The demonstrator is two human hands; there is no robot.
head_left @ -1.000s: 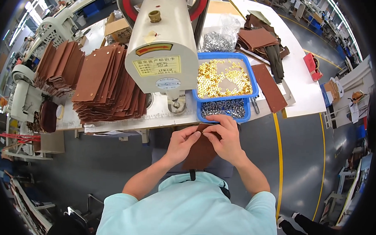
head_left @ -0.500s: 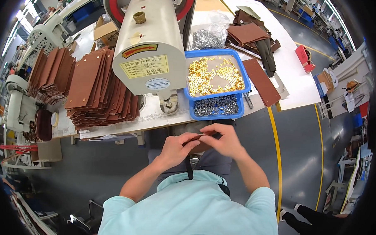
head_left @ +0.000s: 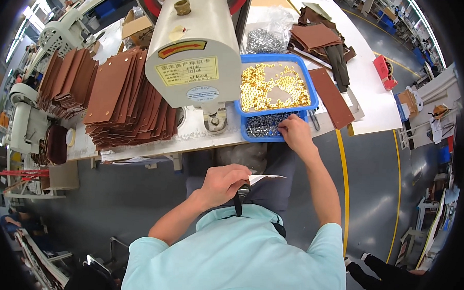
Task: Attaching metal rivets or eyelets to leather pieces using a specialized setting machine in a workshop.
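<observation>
Since the earlier frame the hands have split: right hand (head_left: pixel 295 134) has gone up from the lap to the blue tray (head_left: pixel 312 91); left hand (head_left: pixel 224 184) stayed low, in front of the torso.

Right grip: fingertips pinched down into the silver rivets (head_left: pixel 263 124) in the tray's near compartment. Whether it has actually picked one, can't tell, too small.

Left grip: closed around a thin white strip (head_left: pixel 265 177), which pokes out of the fist toward the right with a pointed, flat end; a black strap (head_left: pixel 238 204) hangs just below the fist.

Materials: beyond the right grip, the tray's far compartment holds shiny gold eyelets (head_left: pixel 275 87), small round metal bits in a loose heap. Tray is rectangular plastic with a divider. Left of the right grip stands the cream machine head (head_left: pixel 194 57), smooth painted metal, rounded casing, label plates on its front. Further left, fanned stacks of brown leather panels (head_left: pixel 126 100), flat, matte, rectangular. Right of the tray lies one more brown panel (head_left: pixel 332 97); beyond it, a clear bag of silver parts (head_left: pixel 264 38).

Surface: white counter (head_left: pixel 376 106), its near edge just above the left grip. Room: grey smooth floor with a yellow line (head_left: pixel 343 169) running to the right of the right forearm; more workstations at the edges.
</observation>
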